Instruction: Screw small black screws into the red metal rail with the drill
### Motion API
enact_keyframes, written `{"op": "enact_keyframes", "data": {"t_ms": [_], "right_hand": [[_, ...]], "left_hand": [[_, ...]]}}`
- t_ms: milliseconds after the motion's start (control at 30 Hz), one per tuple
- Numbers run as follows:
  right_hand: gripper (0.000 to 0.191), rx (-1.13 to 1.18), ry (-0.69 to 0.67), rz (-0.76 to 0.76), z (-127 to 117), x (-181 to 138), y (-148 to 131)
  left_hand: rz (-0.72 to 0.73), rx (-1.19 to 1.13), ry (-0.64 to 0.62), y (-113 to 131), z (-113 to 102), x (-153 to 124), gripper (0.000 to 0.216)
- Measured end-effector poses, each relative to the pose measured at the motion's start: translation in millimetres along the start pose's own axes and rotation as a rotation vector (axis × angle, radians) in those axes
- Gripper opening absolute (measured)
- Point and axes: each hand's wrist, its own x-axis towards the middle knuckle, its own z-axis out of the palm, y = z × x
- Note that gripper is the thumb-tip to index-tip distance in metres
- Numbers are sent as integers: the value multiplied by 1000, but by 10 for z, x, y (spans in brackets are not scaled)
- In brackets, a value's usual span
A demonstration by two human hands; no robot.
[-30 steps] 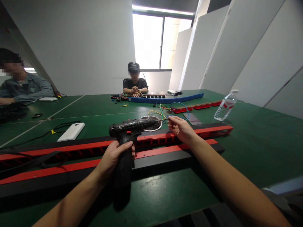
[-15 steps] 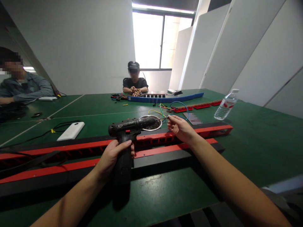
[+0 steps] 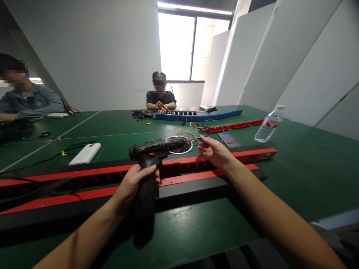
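My left hand (image 3: 134, 184) is wrapped round the grip of a black cordless screwdriver (image 3: 153, 157), held upright with its nose pointing right. My right hand (image 3: 214, 152) is pinched at the tip of the screwdriver's bit (image 3: 193, 139); what its fingertips hold is too small to make out. Both hands hover over a long red and black rail (image 3: 84, 179) lying across the green table (image 3: 294, 175). A metal bowl (image 3: 181, 145) of small dark parts sits just behind the screwdriver's nose.
A white power bank (image 3: 85, 153) with a black cable lies at the left. Coloured wires (image 3: 202, 129), red strips and a plastic water bottle (image 3: 267, 124) sit farther back right. One person sits at the far end by a blue rail (image 3: 196, 115); another sits at the left.
The screwdriver and both hands stay almost where they were. My right hand has shifted slightly up towards the bit's tip.
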Motion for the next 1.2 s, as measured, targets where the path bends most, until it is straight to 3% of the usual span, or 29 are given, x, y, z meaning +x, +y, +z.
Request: {"op": "enact_keyframes", "data": {"t_ms": [233, 1200], "right_hand": [[35, -17, 6, -50, 20, -11, 4], [33, -14, -3, -9, 27, -32, -10]], "left_hand": [[13, 39, 11, -5, 21, -27, 26], [-17, 67, -23, -16, -17, 12, 27]]}}
